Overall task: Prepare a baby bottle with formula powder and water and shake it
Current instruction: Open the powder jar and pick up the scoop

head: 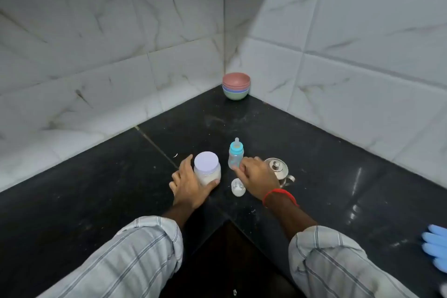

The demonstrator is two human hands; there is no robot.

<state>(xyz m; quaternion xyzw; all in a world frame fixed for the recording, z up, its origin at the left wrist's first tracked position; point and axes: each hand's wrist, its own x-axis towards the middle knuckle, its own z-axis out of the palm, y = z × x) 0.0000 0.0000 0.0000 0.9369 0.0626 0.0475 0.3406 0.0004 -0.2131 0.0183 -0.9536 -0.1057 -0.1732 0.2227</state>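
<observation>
Two hands on the black countertop (pixel 314 143). Left hand (pixel 191 185) wraps the lidded powder jar (pixel 207 168); right hand (pixel 257 176) has fingers curled loosely beside the capped baby bottle (pixel 235 156), grip unclear. Bottle looks empty, so nothing seems mixed yet: powder, water, shaking all remain. Steel kettle (pixel 280 170) and small white cap (pixel 238 187) crowd close; open counter behind, front edge near.

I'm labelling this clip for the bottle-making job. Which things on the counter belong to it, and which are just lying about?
Belong to the job:
baby bottle, at the right hand
powder jar, gripped by the left hand
steel pot, probably the water
white scoop

Just lying about:
stacked bowls in the corner
blue glove at the edge
</observation>
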